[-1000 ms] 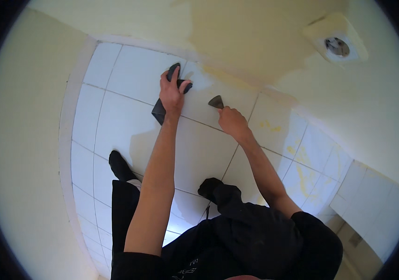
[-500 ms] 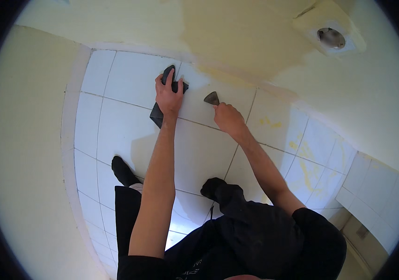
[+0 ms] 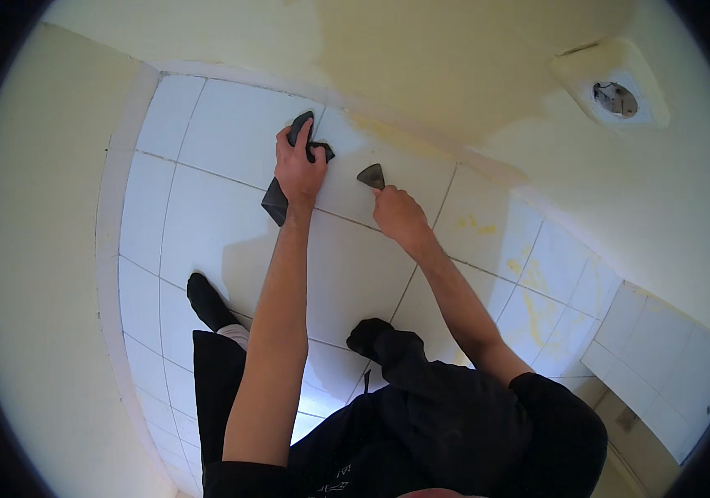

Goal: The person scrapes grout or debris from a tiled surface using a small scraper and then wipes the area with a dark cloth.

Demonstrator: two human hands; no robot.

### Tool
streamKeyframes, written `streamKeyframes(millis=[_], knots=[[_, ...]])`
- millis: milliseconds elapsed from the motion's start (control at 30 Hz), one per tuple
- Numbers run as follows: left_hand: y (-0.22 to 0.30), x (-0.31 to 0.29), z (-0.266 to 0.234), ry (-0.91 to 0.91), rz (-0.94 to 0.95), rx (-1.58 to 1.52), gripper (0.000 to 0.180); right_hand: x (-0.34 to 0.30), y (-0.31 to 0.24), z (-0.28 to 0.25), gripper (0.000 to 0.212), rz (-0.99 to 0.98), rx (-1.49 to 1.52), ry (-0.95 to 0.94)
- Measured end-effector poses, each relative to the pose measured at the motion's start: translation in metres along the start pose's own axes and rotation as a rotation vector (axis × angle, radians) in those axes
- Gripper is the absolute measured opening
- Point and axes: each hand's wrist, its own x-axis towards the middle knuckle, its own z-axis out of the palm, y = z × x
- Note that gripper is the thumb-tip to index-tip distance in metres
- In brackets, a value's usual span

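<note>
My left hand (image 3: 298, 170) presses a black cloth (image 3: 275, 202) onto the white floor tiles (image 3: 214, 216). Its fingers are bent over the bunched cloth, and a folded end sticks out under the wrist. To the right, my right hand (image 3: 399, 214) is closed round the handle of a scraper (image 3: 371, 176). The scraper's wide, flared blade points up and left, near the floor. The handle is hidden inside my fist. A gap of bare tile separates the blade from the cloth.
Yellow smears (image 3: 536, 303) mark the tiles at the right, and a yellowish stain (image 3: 392, 133) runs along the wall's foot. A round recessed fitting (image 3: 615, 99) sits in the wall at upper right. My black-socked feet (image 3: 208, 300) stand on the tiles. A tiled ledge (image 3: 662, 353) is at lower right.
The whole view has shifted slightly. The scraper and my right hand have come a little left, nearer the cloth. My left hand stays on the cloth at nearly the same spot.
</note>
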Motion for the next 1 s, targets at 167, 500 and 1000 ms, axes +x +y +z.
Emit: streamKeyframes(millis=[167,500,1000], knots=[[-0.0023,0.0006,-0.0009,-0.009,-0.002,-0.009,0.053,0.0015,-0.0040,-0.0048,0.041,-0.010,-0.032,-0.014],[-0.0009,0.0001,-0.0001,0.011,0.014,-0.018,0.051,0.0028,-0.0036,-0.0083,0.042,-0.011,-0.034,-0.010],[-0.0036,-0.0001,0.0024,0.012,-0.001,-0.002,0.050,0.0030,-0.0064,-0.0009,0.040,-0.019,-0.058,-0.018]])
